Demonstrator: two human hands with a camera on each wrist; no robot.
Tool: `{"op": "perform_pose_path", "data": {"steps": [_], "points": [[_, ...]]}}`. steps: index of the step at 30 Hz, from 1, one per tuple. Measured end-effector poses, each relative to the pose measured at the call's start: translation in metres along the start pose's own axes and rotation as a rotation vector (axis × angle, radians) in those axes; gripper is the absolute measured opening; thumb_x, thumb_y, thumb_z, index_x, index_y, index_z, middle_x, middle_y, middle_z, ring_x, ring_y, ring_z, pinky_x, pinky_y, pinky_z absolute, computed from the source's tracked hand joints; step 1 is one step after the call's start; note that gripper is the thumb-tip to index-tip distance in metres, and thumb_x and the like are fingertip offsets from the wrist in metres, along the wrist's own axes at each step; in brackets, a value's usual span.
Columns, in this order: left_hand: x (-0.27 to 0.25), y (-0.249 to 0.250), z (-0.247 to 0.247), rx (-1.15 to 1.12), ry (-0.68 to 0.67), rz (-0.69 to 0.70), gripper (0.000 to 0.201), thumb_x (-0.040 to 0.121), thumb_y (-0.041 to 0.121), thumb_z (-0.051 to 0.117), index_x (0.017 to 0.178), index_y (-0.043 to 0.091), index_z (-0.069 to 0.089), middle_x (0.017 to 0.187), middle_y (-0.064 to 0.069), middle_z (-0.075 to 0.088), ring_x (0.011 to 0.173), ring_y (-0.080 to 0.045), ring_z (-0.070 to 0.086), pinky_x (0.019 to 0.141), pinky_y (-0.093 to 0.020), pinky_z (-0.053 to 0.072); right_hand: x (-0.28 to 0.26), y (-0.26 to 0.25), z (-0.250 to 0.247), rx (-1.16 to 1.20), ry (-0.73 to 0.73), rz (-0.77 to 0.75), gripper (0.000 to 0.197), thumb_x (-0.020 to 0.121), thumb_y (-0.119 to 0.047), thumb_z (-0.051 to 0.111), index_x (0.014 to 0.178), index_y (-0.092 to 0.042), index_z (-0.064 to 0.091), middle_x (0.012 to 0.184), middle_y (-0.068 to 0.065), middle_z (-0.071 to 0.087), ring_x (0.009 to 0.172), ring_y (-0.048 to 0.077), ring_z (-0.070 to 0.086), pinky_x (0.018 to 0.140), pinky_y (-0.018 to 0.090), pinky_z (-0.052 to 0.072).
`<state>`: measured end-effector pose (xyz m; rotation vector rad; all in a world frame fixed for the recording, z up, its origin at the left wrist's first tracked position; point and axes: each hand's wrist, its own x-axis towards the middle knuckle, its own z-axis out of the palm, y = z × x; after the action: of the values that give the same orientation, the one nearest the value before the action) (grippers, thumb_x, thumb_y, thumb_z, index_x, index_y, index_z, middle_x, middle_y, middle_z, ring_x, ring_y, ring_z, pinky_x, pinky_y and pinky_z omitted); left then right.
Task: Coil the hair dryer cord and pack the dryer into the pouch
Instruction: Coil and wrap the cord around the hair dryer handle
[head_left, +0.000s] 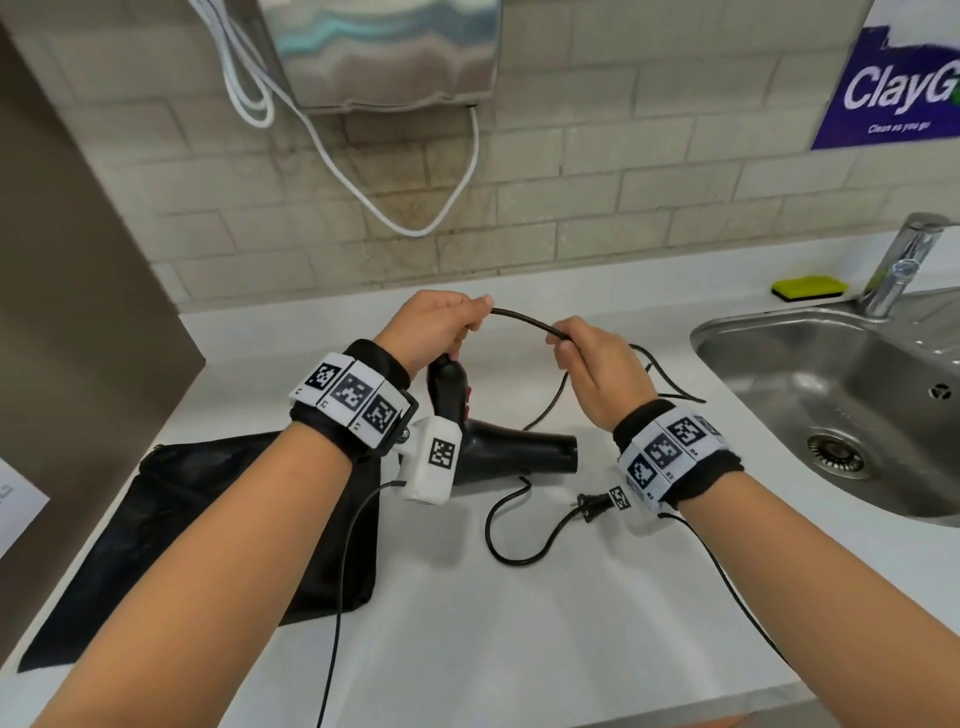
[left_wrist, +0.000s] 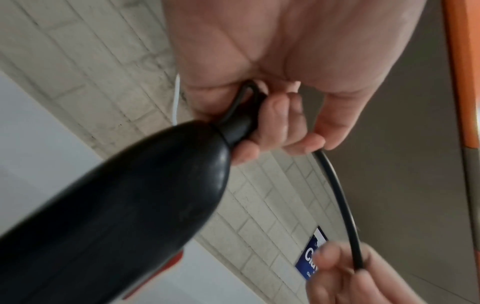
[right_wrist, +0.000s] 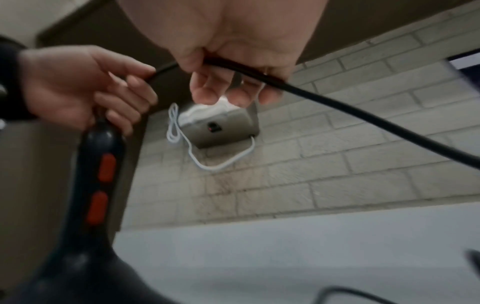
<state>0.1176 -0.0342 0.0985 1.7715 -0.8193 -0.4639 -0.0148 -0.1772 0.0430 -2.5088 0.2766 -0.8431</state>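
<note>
A black hair dryer (head_left: 498, 441) with red switches (right_wrist: 103, 168) stands on the white counter, handle up. My left hand (head_left: 441, 322) grips the top of the handle and pinches the black cord (head_left: 524, 318) where it leaves it. The cord arches right to my right hand (head_left: 582, 358), whose fingers curl round it. From there it runs down behind the right wrist, loops over the counter and ends at the plug (head_left: 595, 505). A black mesh pouch (head_left: 208, 530) lies flat to the left of the dryer. The dryer handle (left_wrist: 130, 195) fills the left wrist view.
A steel sink (head_left: 841, 405) with a tap (head_left: 898, 265) lies to the right, a yellow sponge (head_left: 808, 287) behind it. A wall-mounted metal dispenser (head_left: 384, 52) with a white cable (head_left: 415, 208) hangs above. A brown panel (head_left: 62, 260) borders the counter at left.
</note>
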Motion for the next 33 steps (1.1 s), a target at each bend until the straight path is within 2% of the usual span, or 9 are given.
{"op": "perform_pose_path", "data": {"steps": [2, 6, 9, 11, 16, 20, 22, 26, 33], "points": [[0.003, 0.000, -0.004, -0.034, -0.006, -0.013, 0.038, 0.095, 0.019, 0.051, 0.058, 0.010, 0.047, 0.039, 0.012, 0.030, 0.035, -0.005, 0.027, 0.049, -0.023, 0.028, -0.003, 0.011, 0.002, -0.022, 0.030, 0.029, 0.039, 0.088, -0.023, 0.027, 0.110, -0.009, 0.056, 0.086, 0.003, 0.062, 0.084, 0.028, 0.057, 0.084, 0.037, 0.039], [0.005, 0.008, -0.007, -0.074, -0.127, -0.036, 0.032, 0.096, 0.009, 0.041, 0.068, 0.007, 0.057, 0.043, 0.007, 0.040, 0.038, -0.008, 0.032, 0.047, -0.024, 0.030, 0.001, 0.022, 0.004, 0.050, 0.064, 0.074, 0.031, 0.090, -0.021, 0.031, 0.098, -0.012, 0.059, 0.060, -0.016, 0.043, 0.064, 0.018, 0.046, 0.075, 0.034, 0.038], [0.006, 0.016, -0.007, 0.029, -0.199, -0.045, 0.032, 0.099, 0.020, 0.041, 0.075, 0.012, 0.060, 0.044, 0.009, 0.041, 0.035, -0.006, 0.027, 0.039, -0.018, 0.023, 0.011, 0.017, 0.006, 0.082, 0.080, 0.071, 0.021, 0.095, -0.013, 0.038, 0.097, -0.012, 0.059, 0.051, -0.013, 0.035, 0.051, 0.006, 0.038, 0.062, 0.026, 0.032], [0.007, 0.019, -0.003, 0.040, -0.192, -0.035, 0.034, 0.100, 0.027, 0.039, 0.075, 0.014, 0.058, 0.041, 0.013, 0.034, 0.034, -0.004, 0.021, 0.036, -0.016, 0.016, 0.020, 0.011, 0.007, 0.093, 0.056, 0.085, 0.020, 0.096, -0.013, 0.037, 0.100, -0.012, 0.057, 0.050, -0.011, 0.034, 0.047, 0.006, 0.035, 0.052, 0.022, 0.029], [0.016, 0.013, 0.001, -0.116, 0.112, -0.025, 0.036, 0.099, 0.028, 0.042, 0.068, 0.015, 0.054, 0.037, 0.013, 0.027, 0.031, -0.004, 0.017, 0.035, -0.013, 0.013, 0.035, 0.008, 0.013, 0.080, -0.047, 0.138, 0.021, 0.098, -0.017, 0.033, 0.103, -0.010, 0.052, 0.056, -0.009, 0.039, 0.050, 0.009, 0.038, 0.050, 0.026, 0.032], [0.022, 0.010, -0.003, -0.186, 0.283, -0.022, 0.036, 0.099, 0.028, 0.043, 0.067, 0.016, 0.054, 0.036, 0.013, 0.027, 0.029, -0.004, 0.018, 0.034, -0.012, 0.014, 0.038, 0.013, 0.021, 0.068, -0.131, 0.222, 0.021, 0.097, -0.020, 0.036, 0.103, -0.007, 0.052, 0.075, 0.006, 0.055, 0.064, 0.023, 0.050, 0.064, 0.032, 0.042], [0.024, 0.009, -0.006, -0.226, 0.360, -0.023, 0.036, 0.099, 0.028, 0.043, 0.066, 0.016, 0.053, 0.034, 0.014, 0.027, 0.029, -0.004, 0.019, 0.033, -0.012, 0.014, 0.038, 0.017, 0.027, 0.068, -0.222, 0.287, 0.017, 0.094, -0.020, 0.044, 0.106, -0.010, 0.051, 0.082, 0.006, 0.056, 0.064, 0.018, 0.050, 0.066, 0.029, 0.041], [0.026, 0.003, -0.012, -0.260, 0.488, -0.012, 0.037, 0.098, 0.028, 0.044, 0.064, 0.018, 0.053, 0.039, 0.011, 0.030, 0.029, -0.004, 0.021, 0.034, -0.012, 0.017, 0.032, 0.022, 0.046, 0.063, -0.375, 0.372, 0.021, 0.092, -0.021, 0.050, 0.111, -0.012, 0.048, 0.089, 0.006, 0.058, 0.074, 0.021, 0.054, 0.070, 0.030, 0.044], [0.032, -0.005, -0.008, -0.299, 0.614, -0.005, 0.036, 0.099, 0.026, 0.040, 0.066, 0.020, 0.052, 0.057, 0.003, 0.036, 0.042, -0.008, 0.028, 0.040, -0.020, 0.022, 0.030, 0.011, 0.080, 0.087, -0.516, 0.347, 0.030, 0.096, -0.017, 0.037, 0.124, -0.011, 0.042, 0.114, 0.016, 0.061, 0.100, 0.030, 0.059, 0.088, 0.036, 0.046]]}}
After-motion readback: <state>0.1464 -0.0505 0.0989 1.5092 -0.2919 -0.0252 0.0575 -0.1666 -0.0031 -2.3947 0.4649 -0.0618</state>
